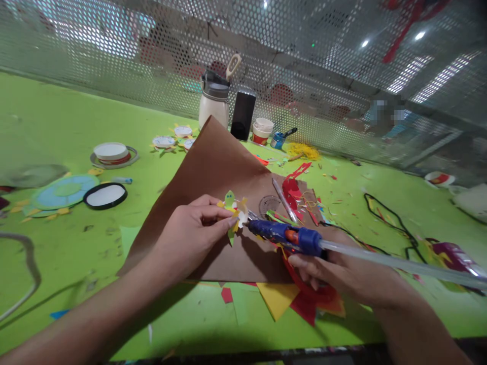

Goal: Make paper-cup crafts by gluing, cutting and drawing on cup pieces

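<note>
Blue glue gun [283, 234] in right hand [335, 271] touches paper cutout [234, 213].

Our left hand [192, 230] sits at the frame's centre, thumb and fingertips pinched together, forearm running in from the lower left. Our right hand [335, 271] lies lower right of centre, fingers curled closed, its forearm leaving the bottom right.

Green table [57, 116] under brown paper [213, 167], scraps [277, 299]
</note>
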Demonstrator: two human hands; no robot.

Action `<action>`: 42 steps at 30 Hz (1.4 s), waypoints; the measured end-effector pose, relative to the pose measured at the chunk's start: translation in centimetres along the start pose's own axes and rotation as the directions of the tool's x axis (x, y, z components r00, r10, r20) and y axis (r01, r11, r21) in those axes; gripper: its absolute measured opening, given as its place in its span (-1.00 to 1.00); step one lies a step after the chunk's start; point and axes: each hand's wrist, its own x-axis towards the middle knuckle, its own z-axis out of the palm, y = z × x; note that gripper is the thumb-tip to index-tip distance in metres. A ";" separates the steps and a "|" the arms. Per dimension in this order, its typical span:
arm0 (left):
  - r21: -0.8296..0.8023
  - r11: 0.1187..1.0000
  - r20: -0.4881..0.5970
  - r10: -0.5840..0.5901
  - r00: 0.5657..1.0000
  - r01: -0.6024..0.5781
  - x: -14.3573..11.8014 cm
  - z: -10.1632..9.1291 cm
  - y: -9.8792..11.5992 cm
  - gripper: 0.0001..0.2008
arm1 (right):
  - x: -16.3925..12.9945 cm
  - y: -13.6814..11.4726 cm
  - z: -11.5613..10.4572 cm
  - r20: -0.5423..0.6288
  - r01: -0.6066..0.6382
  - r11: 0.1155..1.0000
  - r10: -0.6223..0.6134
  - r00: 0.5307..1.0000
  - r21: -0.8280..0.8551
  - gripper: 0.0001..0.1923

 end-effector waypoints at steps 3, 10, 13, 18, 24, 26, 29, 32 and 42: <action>0.005 1.000 -0.010 0.013 1.000 -0.013 0.0 0.0 0.1 -0.83 | 0.0 -0.3 -0.1 0.023 -0.046 0.998 0.046 0.999 0.031 -0.66; 0.021 1.000 -0.011 0.006 1.000 -0.005 -0.1 0.0 0.2 -0.83 | -0.1 -0.4 -0.1 0.031 -0.051 0.997 0.050 0.998 0.053 -0.69; 0.004 1.000 -0.006 0.012 1.000 -0.012 0.0 0.1 -0.1 -0.82 | -0.1 -0.1 0.0 0.016 -0.039 0.998 0.038 0.999 0.058 -0.71; -0.032 0.999 -0.015 0.003 1.000 -0.004 -0.1 0.2 -0.3 -0.82 | -0.2 0.3 0.1 -0.022 -0.019 0.999 0.019 1.000 0.026 -0.70; -0.078 0.996 -0.008 -0.038 0.999 0.037 -0.2 0.2 0.0 -0.82 | 0.0 -0.2 -0.1 0.009 0.007 0.999 -0.007 1.000 0.054 -0.69; -0.084 0.996 -0.010 -0.041 0.999 0.040 -0.2 0.2 0.0 -0.82 | 0.0 -0.2 -0.1 0.008 0.011 0.998 -0.012 1.000 0.064 -0.67; -0.071 0.997 -0.019 -0.032 0.999 0.031 -0.1 0.2 0.0 -0.83 | 0.0 0.0 -0.1 -0.014 0.009 1.000 -0.009 1.000 0.023 -0.69; -0.041 0.999 -0.016 -0.033 0.999 0.033 -0.1 0.0 0.1 -0.84 | -0.1 0.1 0.0 -0.029 -0.023 1.000 0.023 0.999 -0.006 -0.76; -0.115 0.992 -0.041 -0.062 0.997 0.057 -0.1 -0.2 -0.1 -0.82 | 0.0 0.8 -0.8 -0.163 -0.015 0.990 -0.008 0.987 -0.138 -0.71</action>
